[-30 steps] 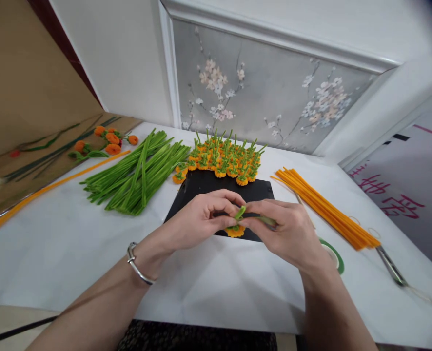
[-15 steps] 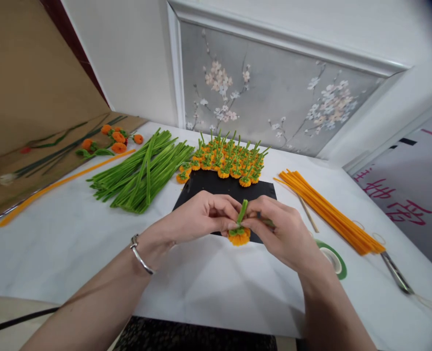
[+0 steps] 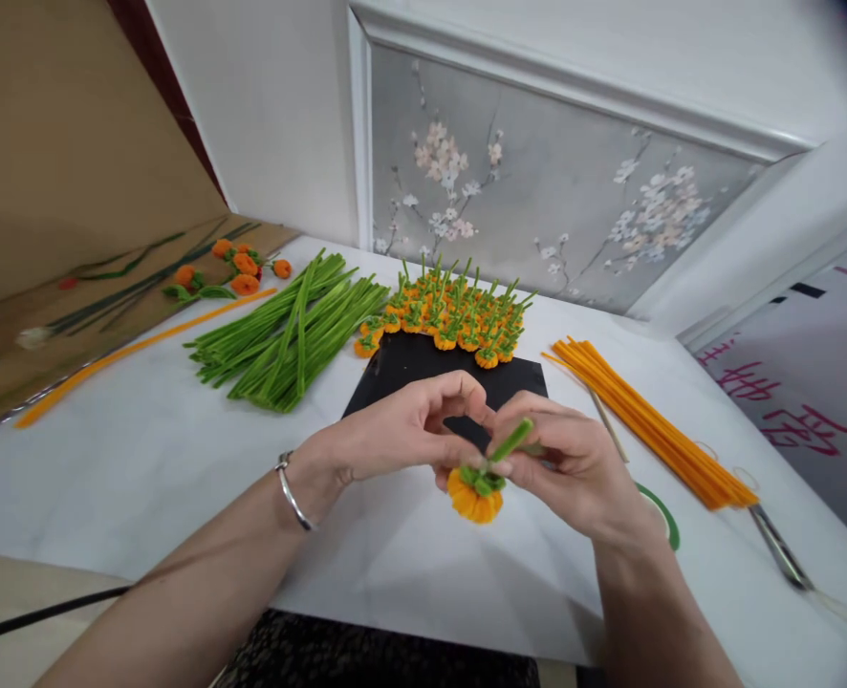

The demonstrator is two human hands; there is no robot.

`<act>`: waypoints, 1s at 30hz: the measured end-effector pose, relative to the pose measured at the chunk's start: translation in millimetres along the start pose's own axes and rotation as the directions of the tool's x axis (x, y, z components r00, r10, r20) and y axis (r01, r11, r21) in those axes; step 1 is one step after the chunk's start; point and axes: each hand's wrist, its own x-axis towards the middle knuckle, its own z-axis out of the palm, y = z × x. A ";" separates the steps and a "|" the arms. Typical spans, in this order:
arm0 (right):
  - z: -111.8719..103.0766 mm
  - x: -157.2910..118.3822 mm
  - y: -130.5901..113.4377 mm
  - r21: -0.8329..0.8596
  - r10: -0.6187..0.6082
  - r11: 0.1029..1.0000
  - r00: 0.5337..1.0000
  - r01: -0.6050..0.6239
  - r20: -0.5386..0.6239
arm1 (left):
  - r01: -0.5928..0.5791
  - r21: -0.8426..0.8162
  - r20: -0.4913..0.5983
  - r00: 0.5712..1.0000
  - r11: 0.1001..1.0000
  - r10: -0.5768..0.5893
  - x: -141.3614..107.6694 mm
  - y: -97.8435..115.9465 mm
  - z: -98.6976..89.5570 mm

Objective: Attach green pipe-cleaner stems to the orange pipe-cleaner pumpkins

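Between my hands is a small orange pipe-cleaner pumpkin [image 3: 473, 499] with curled green leaves and a green stem, tilted so the stem points up and right. My left hand [image 3: 413, 430] is closed in a pinch at the leaves on its left side. The fingertips of my right hand [image 3: 571, 463] pinch at the base of the stem; some of its fingers are hidden. Beyond the hands lies a black board [image 3: 430, 368]. Many similar pumpkins [image 3: 446, 334] with upright green stems stand clustered along its far edge.
Green pipe cleaners [image 3: 287, 330] are heaped on the white table [image 3: 180, 478]. An orange bundle [image 3: 653, 420] lies at right, beside a thin stick [image 3: 610, 425], green tape [image 3: 671, 521] and a metal-handled tool [image 3: 780, 549]. Orange flowers [image 3: 244, 272] sit far left. A panelled wall [image 3: 524, 172] closes the back.
The pumpkin has come slightly nearer to me, and its stem has tipped from nearly upright toward the right. Both hands still hold it. The view has shifted a little.
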 end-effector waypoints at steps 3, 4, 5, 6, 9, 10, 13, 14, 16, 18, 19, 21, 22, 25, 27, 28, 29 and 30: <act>3.3 0.3 3.1 -0.128 -0.014 0.992 0.990 -0.004 -0.140 | -0.120 0.049 -0.090 0.988 0.992 0.124 -1.2 0.0 4.2; 4.4 0.6 4.3 -0.175 -0.022 0.984 0.983 -0.011 -0.184 | -0.178 0.063 -0.093 0.979 0.982 0.184 -1.0 -0.7 6.8; 5.5 1.0 5.4 -0.222 -0.032 0.975 0.975 -0.018 -0.221 | -0.222 0.089 -0.103 0.968 0.971 0.230 -0.4 -2.0 9.6; 6.6 1.5 6.3 -0.266 -0.047 0.964 0.966 -0.023 -0.252 | -0.244 0.151 -0.139 0.954 0.958 0.265 0.4 -3.7 12.4; 9.5 2.7 7.4 -0.382 -0.117 0.924 0.944 -0.011 -0.310 | -0.272 0.335 -0.251 0.897 0.902 0.364 3.2 -8.9 18.3; 10.4 2.9 7.3 -0.407 -0.137 0.913 0.938 -0.004 -0.317 | -0.282 0.353 -0.263 0.885 0.892 0.383 3.6 -9.8 19.1; 12.2 2.2 6.9 -0.436 -0.168 0.900 0.932 0.012 -0.322 | -0.288 0.245 -0.252 0.903 0.926 0.348 2.4 -8.0 18.7; 12.4 1.5 7.0 -0.430 -0.167 0.903 0.932 0.012 -0.323 | -0.275 0.187 -0.243 0.917 0.943 0.316 1.3 -5.9 18.1; 12.3 -0.3 7.3 -0.402 -0.148 0.916 0.927 -0.003 -0.344 | -0.240 0.089 -0.217 0.943 0.967 0.254 -1.5 -1.0 16.8; 11.2 -1.9 7.2 -0.373 -0.108 0.927 0.930 -0.033 -0.352 | -0.220 0.032 -0.180 0.958 0.975 0.222 -4.0 3.6 15.3; 10.3 -2.5 6.7 -0.363 -0.090 0.931 0.935 -0.043 -0.343 | -0.211 0.013 -0.162 0.964 0.977 0.210 -4.9 5.1 14.4; 8.5 -3.0 5.0 -0.348 -0.065 0.936 0.951 -0.047 -0.302 | -0.175 -0.017 -0.134 0.976 0.984 0.171 -6.0 6.5 12.4; 7.7 -3.0 3.9 -0.340 -0.060 0.940 0.958 -0.040 -0.279 | -0.148 -0.033 -0.120 0.982 0.988 0.143 -6.2 6.4 11.3; 7.0 -2.6 1.8 -0.344 -0.071 0.938 0.955 -0.034 -0.287 | -0.078 -0.093 -0.056 0.996 0.993 0.073 -6.0 3.7 9.8; 8.1 -2.3 2.2 -0.384 -0.079 0.922 0.949 -0.047 -0.306 | -0.096 -0.087 -0.051 0.995 0.992 0.092 -5.2 1.1 11.3; 9.1 -2.1 2.8 -0.405 -0.082 0.913 0.946 -0.055 -0.315 | -0.128 -0.038 -0.080 0.989 0.991 0.125 -4.5 -0.4 12.8; 10.3 -1.9 3.5 -0.426 -0.085 0.903 0.943 -0.064 -0.321 | -0.165 0.053 -0.125 0.977 0.985 0.170 -3.6 -2.1 14.6; 11.6 -1.6 4.3 -0.444 -0.088 0.893 0.940 -0.072 -0.330 | -0.199 0.179 -0.169 0.958 0.963 0.230 -2.5 -4.0 16.4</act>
